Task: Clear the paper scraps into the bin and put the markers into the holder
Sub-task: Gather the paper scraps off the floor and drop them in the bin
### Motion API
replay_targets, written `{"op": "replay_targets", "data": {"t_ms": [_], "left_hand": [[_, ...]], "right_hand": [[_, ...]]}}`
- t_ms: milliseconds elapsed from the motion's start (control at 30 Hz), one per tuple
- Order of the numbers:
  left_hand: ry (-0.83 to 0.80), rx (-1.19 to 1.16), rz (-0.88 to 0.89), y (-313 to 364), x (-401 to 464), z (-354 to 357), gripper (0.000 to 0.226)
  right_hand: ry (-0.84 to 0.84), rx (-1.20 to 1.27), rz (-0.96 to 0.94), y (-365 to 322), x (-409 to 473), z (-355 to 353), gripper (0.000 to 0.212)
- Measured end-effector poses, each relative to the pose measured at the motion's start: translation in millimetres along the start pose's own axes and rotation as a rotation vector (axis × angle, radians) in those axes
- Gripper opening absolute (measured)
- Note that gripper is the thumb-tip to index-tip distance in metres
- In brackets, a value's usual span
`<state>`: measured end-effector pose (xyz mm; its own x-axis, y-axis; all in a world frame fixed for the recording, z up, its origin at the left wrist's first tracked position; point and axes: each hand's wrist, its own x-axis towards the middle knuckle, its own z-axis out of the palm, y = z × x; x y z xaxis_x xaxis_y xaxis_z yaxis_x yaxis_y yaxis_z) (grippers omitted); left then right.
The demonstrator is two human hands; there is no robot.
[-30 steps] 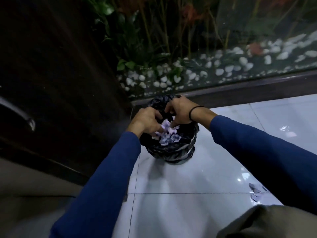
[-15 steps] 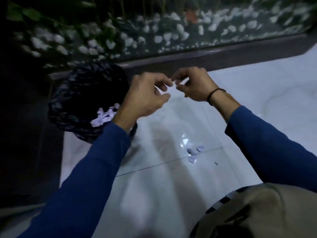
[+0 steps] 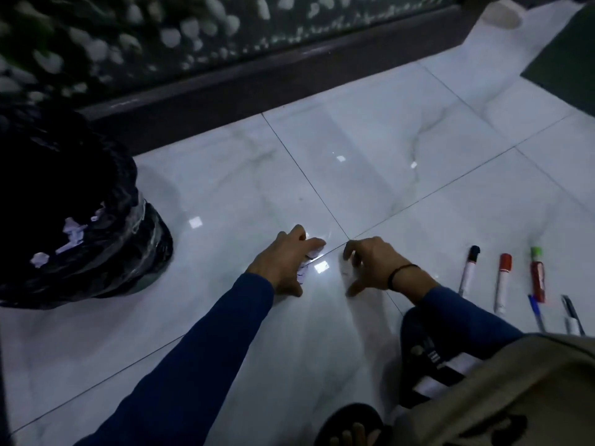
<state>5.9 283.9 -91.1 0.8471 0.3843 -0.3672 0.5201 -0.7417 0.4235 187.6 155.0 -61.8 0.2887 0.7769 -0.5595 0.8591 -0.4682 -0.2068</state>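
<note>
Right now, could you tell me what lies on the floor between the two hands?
In the head view, only bare tile separates the left hand and right hand.

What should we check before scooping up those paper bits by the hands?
1. Paper scraps under the left hand: ok, partly covered by it.
2. Right hand free to help: ok, fingers spread, holding nothing.
3. Bin within reach, to the left: ok, scraps already inside.
4. More scraps hidden under the hands: cannot tell.
5. Markers clear of the sweep: ok, lying off to the right.
</note>
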Motion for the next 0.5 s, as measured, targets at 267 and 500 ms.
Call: {"op": "replay_targets", "data": {"t_ms": [267,500], "left_hand": [[0.010,-0.033,-0.019,8.6,27.6,3.5,0.035],[0.096,-0.067,-0.124,5.2,29.1,14.5,0.018]], "right_hand": [[0.053,0.110,-0.021,-6.0,12.5,14.8,0.024],[0.068,0.018,-0.037,-12.7,20.0,13.4,0.010]]}}
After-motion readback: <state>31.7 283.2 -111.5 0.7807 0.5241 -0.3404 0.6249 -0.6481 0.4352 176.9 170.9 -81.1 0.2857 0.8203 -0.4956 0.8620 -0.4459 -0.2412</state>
